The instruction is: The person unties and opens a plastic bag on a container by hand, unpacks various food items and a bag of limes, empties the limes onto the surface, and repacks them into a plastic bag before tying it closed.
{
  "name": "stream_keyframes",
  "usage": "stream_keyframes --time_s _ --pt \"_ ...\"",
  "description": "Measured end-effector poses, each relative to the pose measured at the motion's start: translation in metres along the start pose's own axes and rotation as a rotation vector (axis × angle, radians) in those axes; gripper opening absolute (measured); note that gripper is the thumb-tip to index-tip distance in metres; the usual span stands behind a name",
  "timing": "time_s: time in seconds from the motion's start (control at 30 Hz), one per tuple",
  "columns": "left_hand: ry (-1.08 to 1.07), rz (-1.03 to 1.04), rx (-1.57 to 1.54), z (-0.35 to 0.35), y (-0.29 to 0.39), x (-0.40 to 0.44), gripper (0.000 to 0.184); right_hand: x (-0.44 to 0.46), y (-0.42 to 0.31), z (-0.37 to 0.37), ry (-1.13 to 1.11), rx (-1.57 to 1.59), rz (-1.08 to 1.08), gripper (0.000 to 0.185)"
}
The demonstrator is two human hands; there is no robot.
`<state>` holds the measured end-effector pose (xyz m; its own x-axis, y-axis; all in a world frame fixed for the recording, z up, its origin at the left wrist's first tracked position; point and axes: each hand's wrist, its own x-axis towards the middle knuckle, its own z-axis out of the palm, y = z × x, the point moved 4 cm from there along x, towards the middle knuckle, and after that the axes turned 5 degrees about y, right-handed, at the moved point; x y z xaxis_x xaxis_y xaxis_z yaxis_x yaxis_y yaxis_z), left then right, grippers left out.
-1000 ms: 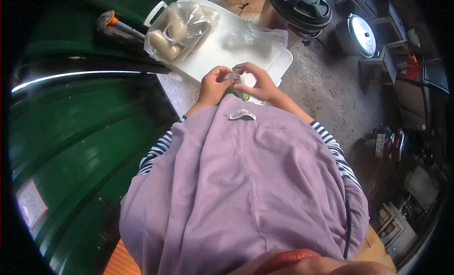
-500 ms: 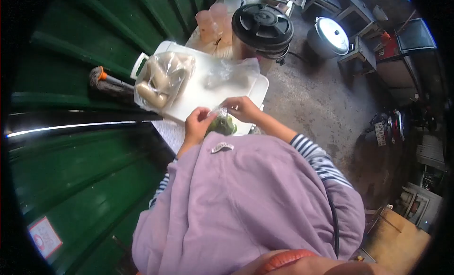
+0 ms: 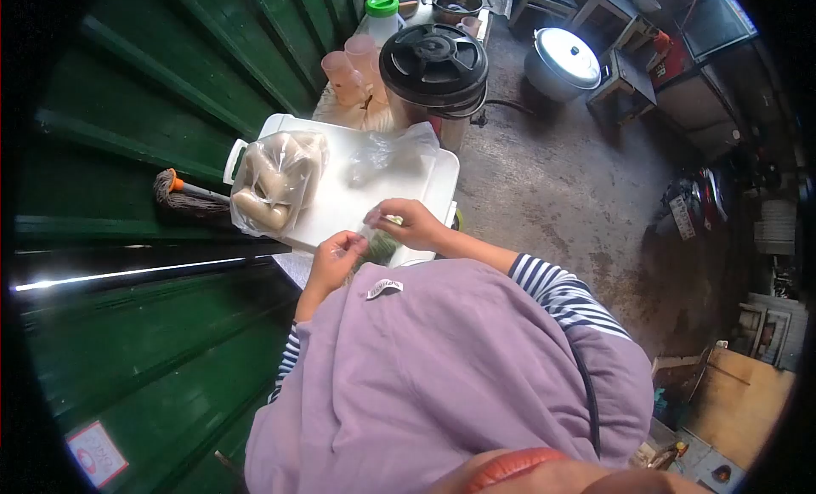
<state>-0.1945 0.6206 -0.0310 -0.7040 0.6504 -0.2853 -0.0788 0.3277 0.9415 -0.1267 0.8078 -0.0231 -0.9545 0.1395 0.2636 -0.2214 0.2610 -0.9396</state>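
My left hand is closed in a pinch on the edge of a small clear plastic bag with something green in it. The right hand pinches the same bag from the other side, near its top. Part of the bag is hidden behind my fingers and the purple garment. Just beyond my hands lies a white cutting board or lid with a handle. On its left rests a clear bag of pale, sausage-shaped pieces. A loose clear plastic bag lies on its right part.
Behind the board stand a bucket with a black lid, several pink plastic cups and a green-capped jar. A mop leans at the left by a green metal wall. A large lidded pot sits to the right.
The view has shifted, so the board and bucket appear further left and lower. My right hand has turned over the small bag, and less of the green contents shows.
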Motion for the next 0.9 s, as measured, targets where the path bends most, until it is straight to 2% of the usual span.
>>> stream_keyframes --time_s 0.1,0.13,0.23,0.27,0.37,0.47,0.5,0.63,0.67,0.77,0.83,0.9 --pt "0.205 -0.026 -0.265 0.000 -0.015 -0.002 0.012 0.010 -0.031 -0.010 0.295 -0.259 -0.185 0.018" --pt "0.290 -0.031 -0.372 0.000 -0.019 -0.003 0.013 0.011 -0.022 -0.010 0.291 -0.217 -0.115 0.027" --pt "0.386 0.052 -0.567 0.011 -0.019 -0.001 0.013 0.008 -0.031 0.003 -0.114 -0.060 0.081 0.035" --pt "0.369 0.041 -0.562 0.014 -0.018 0.000 0.012 0.004 -0.037 0.011 -0.130 0.000 0.033 0.040" --pt "0.328 0.019 -0.559 0.018 -0.018 0.002 0.011 -0.002 -0.019 0.021 -0.075 -0.009 0.047 0.023" --pt "0.295 0.016 -0.620 0.010 -0.024 0.001 0.011 -0.007 0.000 0.010 -0.113 -0.052 0.086 0.015" --pt "0.273 0.022 -0.669 0.005 -0.024 0.002 0.011 -0.006 0.002 0.001 -0.073 -0.029 0.040 0.012" --pt "0.288 -0.059 -0.798 0.001 -0.027 0.006 0.012 -0.017 0.023 -0.052 0.203 -0.117 0.353 0.013" --pt "0.273 -0.035 -0.764 0.005 -0.025 0.007 0.012 -0.017 0.016 -0.062 0.171 -0.210 0.353 0.012" --pt "0.250 -0.018 -0.661 0.026 -0.017 0.014 0.013 -0.014 -0.024 -0.064 0.440 -0.185 -0.017 0.015" --pt "0.278 -0.063 -0.596 0.041 -0.008 0.018 0.013 -0.011 -0.049 -0.048 0.290 -0.105 -0.118 0.020" --pt "0.244 -0.048 -0.564 0.049 -0.003 0.023 0.014 -0.011 -0.044 -0.018 -0.038 -0.152 0.067 0.023"
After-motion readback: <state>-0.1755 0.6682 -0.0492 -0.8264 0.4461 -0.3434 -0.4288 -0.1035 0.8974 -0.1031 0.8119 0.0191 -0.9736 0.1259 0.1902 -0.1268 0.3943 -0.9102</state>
